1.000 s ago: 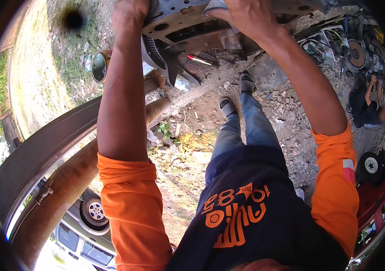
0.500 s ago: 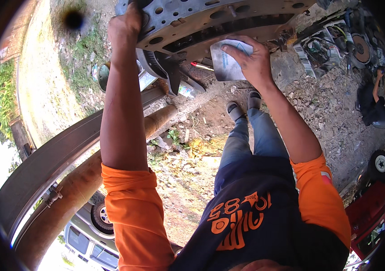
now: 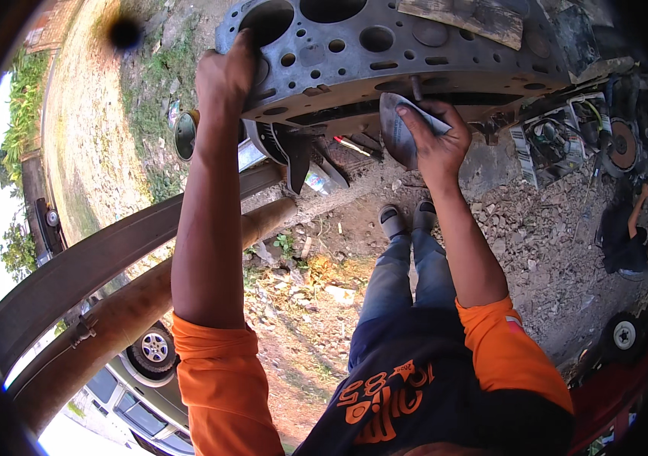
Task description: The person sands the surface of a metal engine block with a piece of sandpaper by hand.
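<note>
A grey metal engine block [image 3: 312, 55] with large round bores and several smaller holes lies across the top of the view. My left hand [image 3: 224, 76] grips its left end, fingers at the edge of a bore; some fingertips are hidden. Just below the block's near edge, my right hand [image 3: 445, 144] pinches a bent grey sheet of what looks like sandpaper [image 3: 397, 135], thumb on its face. The sheet stands close to the block's side; whether it touches cannot be made out. A short metal stud [image 3: 416, 87] sticks out above the sheet.
A wooden board [image 3: 464, 19] lies on the block. A steel beam [image 3: 111, 226] and a rusty pipe [image 3: 130, 304] run along my left. Loose parts and a round disc [image 3: 622, 144] lie right, near another person [image 3: 624, 232]. Rubble [image 3: 521, 235] covers the ground.
More of the block's top face has come into view, and the block sits lower in the picture. My right hand and the sheet have shifted slightly right and down, and the sheet is more tilted.
</note>
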Motion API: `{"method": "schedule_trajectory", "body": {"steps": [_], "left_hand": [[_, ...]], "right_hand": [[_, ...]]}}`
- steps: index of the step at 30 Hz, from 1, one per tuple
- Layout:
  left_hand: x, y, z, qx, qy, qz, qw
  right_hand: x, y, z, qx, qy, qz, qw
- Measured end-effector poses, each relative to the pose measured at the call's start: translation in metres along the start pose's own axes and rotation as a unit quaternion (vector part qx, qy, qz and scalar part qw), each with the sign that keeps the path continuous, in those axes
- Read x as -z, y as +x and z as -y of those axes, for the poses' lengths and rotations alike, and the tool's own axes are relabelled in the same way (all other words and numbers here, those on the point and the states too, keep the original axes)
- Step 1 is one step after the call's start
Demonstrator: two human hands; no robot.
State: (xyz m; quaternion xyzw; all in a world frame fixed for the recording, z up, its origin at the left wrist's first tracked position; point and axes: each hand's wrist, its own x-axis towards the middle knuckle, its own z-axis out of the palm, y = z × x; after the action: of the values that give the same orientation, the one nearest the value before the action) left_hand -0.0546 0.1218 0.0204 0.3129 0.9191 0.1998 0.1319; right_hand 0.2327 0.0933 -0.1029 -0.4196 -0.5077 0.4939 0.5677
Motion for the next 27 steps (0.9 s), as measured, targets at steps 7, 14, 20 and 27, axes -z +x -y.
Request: {"method": "schedule_trajectory", "body": {"steps": [7,14,20,27], "left_hand": [[0.003,-0.005,-0.005,0.015,0.006,-0.01,1.0],[0.0,0.001,0.001,0.023,-0.003,-0.006,1.0],[-0.003,0.004,0.008,-0.021,0.001,0.023,1.0],[0.001,0.005,0.005,0.034,-0.071,0.017,0.997]], "right_hand": [[-0.011,0.01,-0.034,0.059,-0.045,-0.004,0.997],[-0.019,0.012,-0.038,0.098,-0.04,-0.032,0.994],[-0.033,0.009,-0.029,0.116,-0.007,-0.063,0.991],[-0.03,0.005,-0.023,0.128,-0.12,-0.031,0.984]]}}
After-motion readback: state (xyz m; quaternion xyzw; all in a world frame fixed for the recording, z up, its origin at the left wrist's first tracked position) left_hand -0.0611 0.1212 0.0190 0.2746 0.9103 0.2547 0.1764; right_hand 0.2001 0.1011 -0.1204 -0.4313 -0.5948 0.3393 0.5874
